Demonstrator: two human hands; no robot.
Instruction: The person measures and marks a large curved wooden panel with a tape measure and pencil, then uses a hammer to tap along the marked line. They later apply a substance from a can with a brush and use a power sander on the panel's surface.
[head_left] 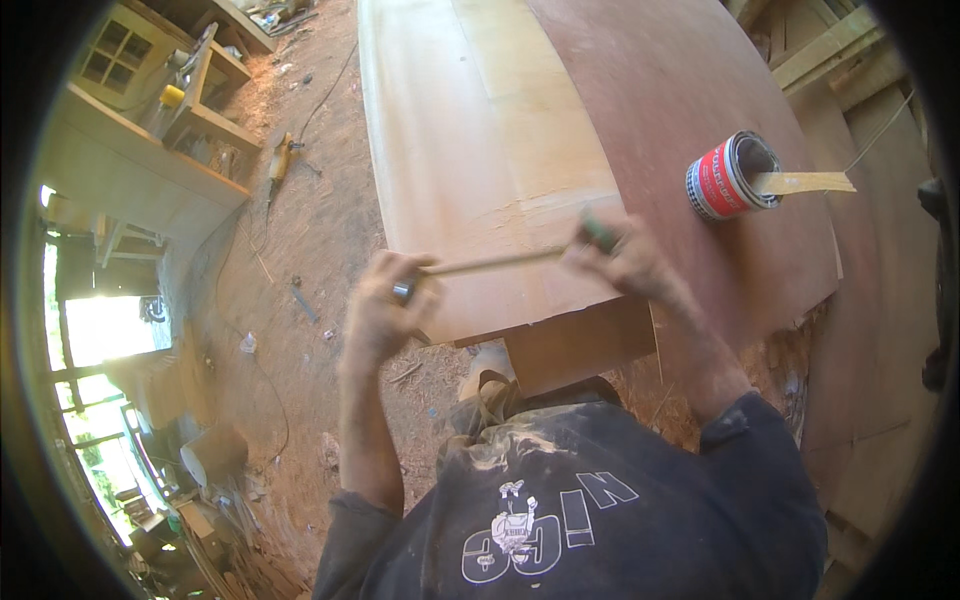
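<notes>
Between my two hands stretches a thin, straight brown strip point(500, 261), its kind blurred by motion. My left hand point(383, 305) is closed around its left end, where a small dark, shiny piece point(403, 290) shows among the fingers. At the right end my right hand point(628, 262) is closed, with a dark green piece point(598, 234) showing at the fingers. Both hands are over the near end of a pale wooden sheet point(470, 130). A reddish-brown sheet point(660, 100) adjoins it on the right.
On the reddish sheet stands an opened red and white can point(713, 182) with a flat wooden stick point(815, 183) jutting out. A yellow corded power tool point(280, 165) lies on the dusty floor to the left. Boards point(835, 55) lean at the far right.
</notes>
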